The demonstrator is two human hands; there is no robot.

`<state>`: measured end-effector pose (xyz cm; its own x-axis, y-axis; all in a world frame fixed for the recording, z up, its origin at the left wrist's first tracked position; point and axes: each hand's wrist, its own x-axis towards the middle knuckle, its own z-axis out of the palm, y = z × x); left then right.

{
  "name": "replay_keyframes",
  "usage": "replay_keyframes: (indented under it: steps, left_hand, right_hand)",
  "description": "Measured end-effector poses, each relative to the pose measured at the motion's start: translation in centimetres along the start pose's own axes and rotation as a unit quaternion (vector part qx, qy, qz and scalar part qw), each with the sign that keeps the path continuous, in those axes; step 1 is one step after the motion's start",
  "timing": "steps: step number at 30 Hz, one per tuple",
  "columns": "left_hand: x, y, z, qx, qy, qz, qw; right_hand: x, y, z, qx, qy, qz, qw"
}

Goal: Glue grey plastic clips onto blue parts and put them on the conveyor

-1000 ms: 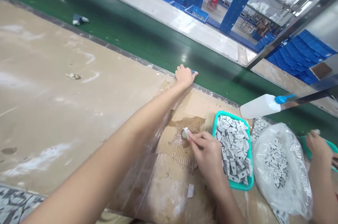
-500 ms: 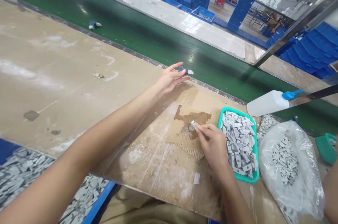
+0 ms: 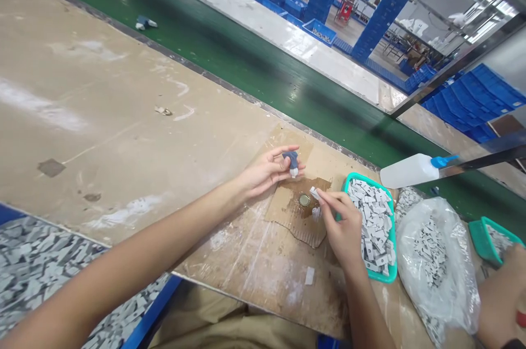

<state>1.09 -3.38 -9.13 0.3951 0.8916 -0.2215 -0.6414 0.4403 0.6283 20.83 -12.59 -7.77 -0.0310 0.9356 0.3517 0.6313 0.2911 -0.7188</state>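
My left hand (image 3: 273, 169) holds a small dark blue piece with a white tip (image 3: 291, 161) between thumb and fingers, above the cardboard. In my right hand (image 3: 340, 220) a small white-grey piece (image 3: 314, 193) is pinched by thumb and forefinger. Between the hands, a small round dish (image 3: 304, 200) lies on a wet brown patch of the cardboard (image 3: 287, 215). Right of my right hand stands a teal basket (image 3: 395, 239) full of flat grey and white pieces (image 3: 372, 212).
A white bottle with a blue nozzle (image 3: 411, 171) lies behind a plastic bag of small pieces (image 3: 438, 261). A green belt (image 3: 246, 72) runs behind the table. At right, another person's hand (image 3: 512, 278) is by a second teal basket (image 3: 482, 239). A blue bin (image 3: 154, 310) stands at lower left.
My left hand has come back from the belt's edge toward the dish with the blue piece. My right hand has lifted its piece off the dish and moved slightly right.
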Motion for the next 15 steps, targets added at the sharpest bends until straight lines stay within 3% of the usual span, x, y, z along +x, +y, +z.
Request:
replay_keyframes:
  steps: [5, 15]
  left_hand:
    - [-0.3, -2.2, 0.2, 0.163, 0.006, -0.017, 0.986]
    - [-1.5, -3.2, 1.4, 0.199, -0.067, -0.014, 0.978]
  right_hand:
    - [-0.1, -0.4, -0.6, 0.000, 0.081, -0.059, 0.995]
    - [-0.4, -0.4, -0.5, 0.017, 0.051, -0.075, 0.996]
